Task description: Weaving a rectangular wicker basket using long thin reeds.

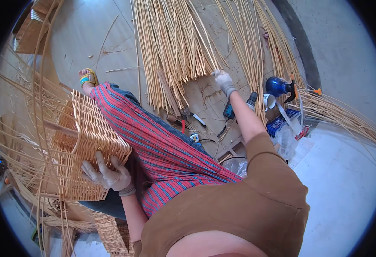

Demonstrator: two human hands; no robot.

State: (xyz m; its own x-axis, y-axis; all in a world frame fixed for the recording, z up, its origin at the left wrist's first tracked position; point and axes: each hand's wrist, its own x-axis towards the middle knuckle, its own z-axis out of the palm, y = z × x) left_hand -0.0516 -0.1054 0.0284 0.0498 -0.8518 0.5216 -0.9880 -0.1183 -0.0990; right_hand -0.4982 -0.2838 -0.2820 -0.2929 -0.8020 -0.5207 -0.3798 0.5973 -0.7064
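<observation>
From the worker's seat, at ten o'clock, the left gloved hand (111, 174) lays spread fingers against the wicker basket (94, 128). Toward twelve, pruning shears (188, 114) and a power drill (229, 110) lie short of the cane bundle (170, 43), where the right gloved hand's (224, 80) fingers curl at the tips; I can't tell whether they grip. Blue spray bottle (277, 87): one o'clock.

I log remotely: tan box-shaped woven-wicker basket (98, 130), ribbed, faintly glossy; long straw-coloured slender cane rods (173, 40), smooth; red-and-blue striped cloth garment (143, 135), matt, creased; round blue plastic spray bottle (276, 87), glossy; brown cloth top (226, 216), matt.
</observation>
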